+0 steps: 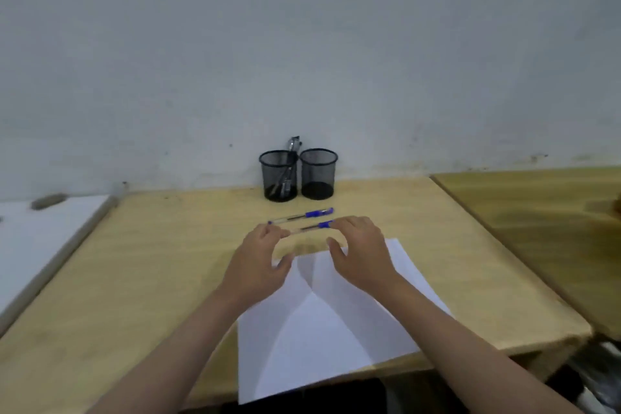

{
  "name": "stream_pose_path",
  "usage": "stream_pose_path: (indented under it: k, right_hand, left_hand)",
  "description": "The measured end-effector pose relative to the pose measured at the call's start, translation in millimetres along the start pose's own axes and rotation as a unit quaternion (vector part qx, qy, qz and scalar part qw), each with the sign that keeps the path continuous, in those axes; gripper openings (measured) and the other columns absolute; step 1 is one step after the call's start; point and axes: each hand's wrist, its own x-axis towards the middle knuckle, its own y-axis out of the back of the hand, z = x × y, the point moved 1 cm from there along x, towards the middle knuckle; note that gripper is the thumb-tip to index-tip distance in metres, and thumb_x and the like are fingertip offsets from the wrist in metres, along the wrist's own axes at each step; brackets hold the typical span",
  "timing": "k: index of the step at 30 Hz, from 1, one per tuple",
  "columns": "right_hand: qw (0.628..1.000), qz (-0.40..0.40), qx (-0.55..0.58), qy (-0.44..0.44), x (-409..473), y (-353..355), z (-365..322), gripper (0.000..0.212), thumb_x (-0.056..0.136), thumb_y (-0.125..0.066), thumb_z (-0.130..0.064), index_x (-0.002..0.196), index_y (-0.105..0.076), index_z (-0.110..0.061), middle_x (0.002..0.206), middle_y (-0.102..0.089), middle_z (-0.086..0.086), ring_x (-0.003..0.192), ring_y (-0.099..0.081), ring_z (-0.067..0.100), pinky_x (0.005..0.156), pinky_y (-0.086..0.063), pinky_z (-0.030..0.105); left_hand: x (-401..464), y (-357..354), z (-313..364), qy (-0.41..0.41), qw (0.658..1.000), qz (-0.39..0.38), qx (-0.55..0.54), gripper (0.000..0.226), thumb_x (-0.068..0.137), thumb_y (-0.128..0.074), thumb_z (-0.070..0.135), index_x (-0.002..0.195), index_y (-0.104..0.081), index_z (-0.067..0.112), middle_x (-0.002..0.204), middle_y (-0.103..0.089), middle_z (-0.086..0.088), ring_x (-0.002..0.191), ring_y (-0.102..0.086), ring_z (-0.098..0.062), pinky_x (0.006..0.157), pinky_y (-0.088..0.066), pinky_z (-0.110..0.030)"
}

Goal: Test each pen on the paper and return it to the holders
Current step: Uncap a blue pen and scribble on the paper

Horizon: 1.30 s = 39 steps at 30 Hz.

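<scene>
Pens lie and stand in three places on the pale wooden surface (168, 279). One blue-capped pen (309, 228), clear-barrelled, is held level just above centre frame: the left hand (258, 262) pinches its left end between fingertips, and the right hand (361, 254) closes its fingertips on the capped right end. Both thumbs hang loose below the pen, apart from it. Just above, a second blue-capped pen (300, 216) lies flat on the surface, nearly parallel to the held one and touched by neither hand. Higher still, against the grey wall (302, 44), two black mesh holders stand side by side, touching or nearly so. The left holder (278, 175) has dark pens in it, one poking above the rim; the right holder (318, 173) looks empty. A white sheet of paper (329, 329) lies below the hands, its near edge overhanging the front edge of the surface.
</scene>
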Motion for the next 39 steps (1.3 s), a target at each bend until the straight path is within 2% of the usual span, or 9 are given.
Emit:
stream_pose_path:
  k: [7,13,20,23,25,27,30,35,39]
  right_hand:
    - [0.994,-0.097,-0.013,-0.044,48,-50,-29,0.03,0.084,-0.056,-0.012,0.113,-0.065,-0.011,0.112,-0.067,0.007,0.106,-0.052,0.032,0.086,-0.044,0.039]
    - [0.966,-0.201,-0.142,-0.084,62,-54,-15,0.031,0.083,-0.047,-0.007,0.108,-0.064,-0.015,0.107,-0.063,0.009,0.103,-0.05,0.031,0.084,-0.043,0.039]
    - [0.965,-0.184,-0.183,-0.044,66,-62,-14,0.037,0.084,-0.043,-0.001,0.102,-0.068,-0.02,0.1,-0.064,0.004,0.096,-0.053,0.028,0.078,-0.039,0.036]
    - [0.991,-0.123,-0.041,-0.029,62,-53,-27,0.028,0.084,-0.052,-0.002,0.099,-0.07,-0.018,0.096,-0.068,0.002,0.094,-0.058,0.025,0.081,-0.045,0.036]
    - [0.986,-0.072,0.142,-0.045,60,-41,-44,0.015,0.083,-0.062,-0.003,0.091,-0.07,-0.014,0.087,-0.069,-0.003,0.081,-0.064,0.012,0.074,-0.048,0.022]
    - [0.953,-0.054,0.286,-0.08,56,-28,-61,0.013,0.082,-0.067,-0.003,0.084,-0.067,-0.016,0.08,-0.068,-0.008,0.071,-0.064,0.002,0.068,-0.048,0.012]
    - [0.885,-0.065,0.437,-0.147,46,-18,-79,0.014,0.081,-0.07,-0.002,0.081,-0.063,-0.015,0.08,-0.07,0.003,0.071,-0.068,0.014,0.07,-0.056,0.025]
    - [0.809,-0.055,0.543,-0.218,29,-6,-88,0.012,0.081,-0.069,-0.001,0.088,-0.059,-0.001,0.08,-0.07,0.011,0.065,-0.07,0.011,0.063,-0.054,0.019]
    - [0.819,-0.066,0.531,-0.209,21,-3,-87,0.006,0.085,-0.067,-0.007,0.087,-0.062,-0.008,0.08,-0.07,0.007,0.071,-0.069,0.012,0.068,-0.055,0.025]
  left_hand:
    - [-46,58,-85,0.106,0.993,0.0,0.045,0.065,0.068,-0.049,0.054,0.122,-0.056,0.018,0.124,-0.051,-0.002,0.113,-0.051,-0.02,0.094,-0.043,-0.034]
    - [-57,56,-99,0.085,0.992,-0.005,0.092,0.057,0.071,-0.046,0.055,0.114,-0.06,0.02,0.12,-0.055,-0.001,0.107,-0.052,-0.021,0.091,-0.045,-0.035]
    - [-57,53,-99,0.082,0.993,0.019,0.085,0.056,0.069,-0.045,0.054,0.112,-0.06,0.021,0.118,-0.055,0.001,0.106,-0.052,-0.021,0.089,-0.045,-0.037]
    - [-56,55,-97,0.089,0.994,0.024,0.064,0.061,0.064,-0.046,0.056,0.113,-0.06,0.022,0.117,-0.056,0.004,0.107,-0.051,-0.018,0.091,-0.044,-0.034]
    - [-54,56,-88,0.092,0.995,0.037,0.026,0.063,0.063,-0.049,0.057,0.114,-0.059,0.022,0.115,-0.057,0.006,0.107,-0.052,-0.015,0.09,-0.045,-0.033]
    - [-49,56,-72,0.069,0.995,0.072,-0.015,0.058,0.066,-0.054,0.057,0.112,-0.06,0.022,0.111,-0.059,0.008,0.103,-0.055,-0.011,0.087,-0.045,-0.028]
    - [-36,51,-38,0.023,0.992,0.11,-0.061,0.055,0.069,-0.063,0.056,0.111,-0.061,0.021,0.107,-0.063,0.009,0.099,-0.056,-0.005,0.084,-0.046,-0.023]
    - [-21,40,-3,-0.01,0.983,0.149,-0.106,0.029,0.072,-0.076,0.022,0.1,-0.068,0.016,0.091,-0.07,0.003,0.081,-0.063,-0.009,0.075,-0.054,-0.032]
    - [-18,38,5,-0.037,0.979,0.171,-0.103,0.02,0.076,-0.071,0.011,0.096,-0.071,0.013,0.085,-0.073,-0.001,0.074,-0.066,-0.012,0.07,-0.055,-0.035]
